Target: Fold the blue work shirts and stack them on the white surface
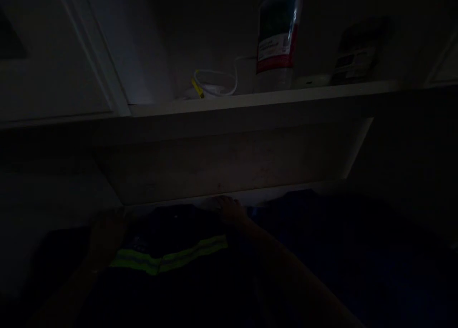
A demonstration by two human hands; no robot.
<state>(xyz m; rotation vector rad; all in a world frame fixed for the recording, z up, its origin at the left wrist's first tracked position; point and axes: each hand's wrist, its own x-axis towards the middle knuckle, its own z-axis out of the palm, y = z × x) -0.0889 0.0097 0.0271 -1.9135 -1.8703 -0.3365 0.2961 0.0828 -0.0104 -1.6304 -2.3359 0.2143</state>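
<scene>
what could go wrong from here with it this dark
In this dimness, the left hand or right hand might fumble the dark garment with a yellow-green stripe. Overhead, near the shelf's front edge, the labelled bottle could topple if bumped, and the looped white cord might snag.

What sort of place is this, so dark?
Perhaps a storage nook or laundry corner: a shelf bears a labelled container, and below is a dark garment with a yellow-green band.

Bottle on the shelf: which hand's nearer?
Right. The right hand is below the bottle and somewhat left of it in view; the left hand is lower and much farther left.
</scene>
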